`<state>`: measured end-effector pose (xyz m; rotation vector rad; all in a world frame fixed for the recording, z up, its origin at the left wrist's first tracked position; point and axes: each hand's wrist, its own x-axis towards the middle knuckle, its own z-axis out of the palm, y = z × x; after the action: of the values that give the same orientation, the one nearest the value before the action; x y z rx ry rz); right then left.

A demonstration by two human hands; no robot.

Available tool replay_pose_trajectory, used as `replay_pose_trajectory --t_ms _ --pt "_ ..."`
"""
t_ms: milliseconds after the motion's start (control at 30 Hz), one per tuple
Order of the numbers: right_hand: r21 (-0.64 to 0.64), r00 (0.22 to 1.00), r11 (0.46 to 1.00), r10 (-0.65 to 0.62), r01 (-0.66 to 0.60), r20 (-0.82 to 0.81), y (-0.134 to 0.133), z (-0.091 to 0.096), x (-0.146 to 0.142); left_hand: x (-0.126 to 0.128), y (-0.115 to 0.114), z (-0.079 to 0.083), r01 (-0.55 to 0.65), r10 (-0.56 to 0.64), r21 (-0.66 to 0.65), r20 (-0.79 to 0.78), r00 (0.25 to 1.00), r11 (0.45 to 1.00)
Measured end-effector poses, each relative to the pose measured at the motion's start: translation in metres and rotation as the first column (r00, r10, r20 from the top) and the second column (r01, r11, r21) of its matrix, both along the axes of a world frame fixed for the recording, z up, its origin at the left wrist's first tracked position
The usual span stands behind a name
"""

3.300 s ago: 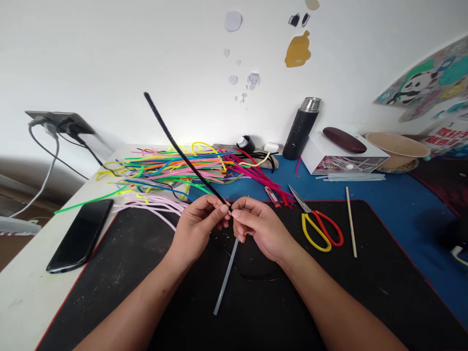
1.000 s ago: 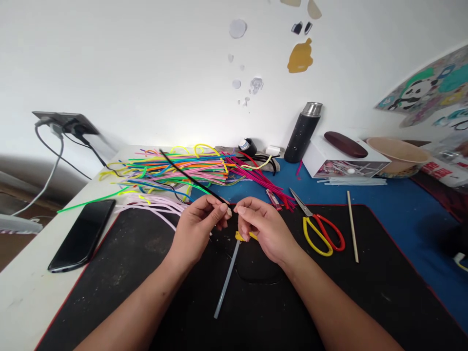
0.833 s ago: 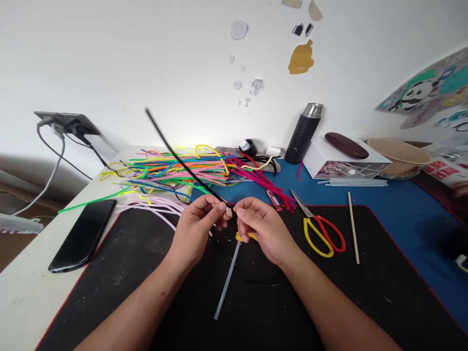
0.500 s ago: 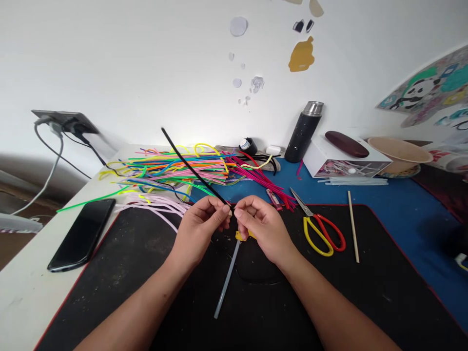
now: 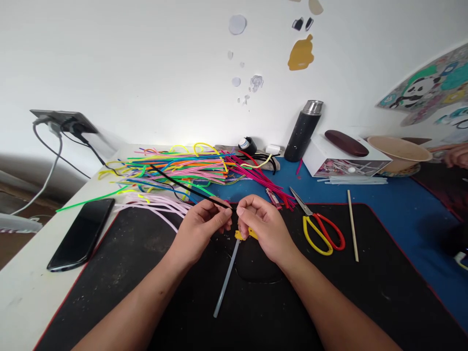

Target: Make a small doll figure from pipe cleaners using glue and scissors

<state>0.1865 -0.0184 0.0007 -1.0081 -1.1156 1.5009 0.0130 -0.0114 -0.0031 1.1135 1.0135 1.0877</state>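
Note:
Near the middle of the mat my left hand (image 5: 204, 222) pinches a black pipe cleaner (image 5: 183, 184) close to its right end. The long part of it points up and left over the coloured bundle. My right hand (image 5: 261, 222) is closed at that same end, thumb against fingers, and the fingertips of both hands nearly meet. Exactly how the tip lies between them is hidden. Under my right hand lies a glue gun with yellow parts (image 5: 239, 235), mostly covered, and a translucent glue stick (image 5: 226, 280) sticks out of it towards me.
Coloured pipe cleaners (image 5: 183, 165) lie heaped behind my hands. To the right are scissors (image 5: 318, 226) and a wooden stick (image 5: 353, 226); a phone (image 5: 82, 234) lies left. A black flask (image 5: 304, 131) and white box (image 5: 345, 156) stand at the back. Another person's hand (image 5: 457, 156) shows far right.
The black pipe cleaner's free end has dropped lower and further left. My hands stay almost in place. Another person's hand has come into view at the right edge.

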Motion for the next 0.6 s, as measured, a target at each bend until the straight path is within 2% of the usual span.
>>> replay_pose_trajectory --t_ms 233,600 --pt "0.007 0.999 0.999 -0.039 0.039 -0.023 0.0007 0.0037 0.0001 -0.0001 0.0005 -0.0036 -0.062 0.061 0.004 0.092 0.994 0.998" --pt "0.025 1.000 1.000 0.000 0.000 -0.010 -0.0011 -0.0012 0.0003 -0.0006 -0.0012 -0.0037 -0.075 0.075 0.028 -0.002 0.997 0.997"
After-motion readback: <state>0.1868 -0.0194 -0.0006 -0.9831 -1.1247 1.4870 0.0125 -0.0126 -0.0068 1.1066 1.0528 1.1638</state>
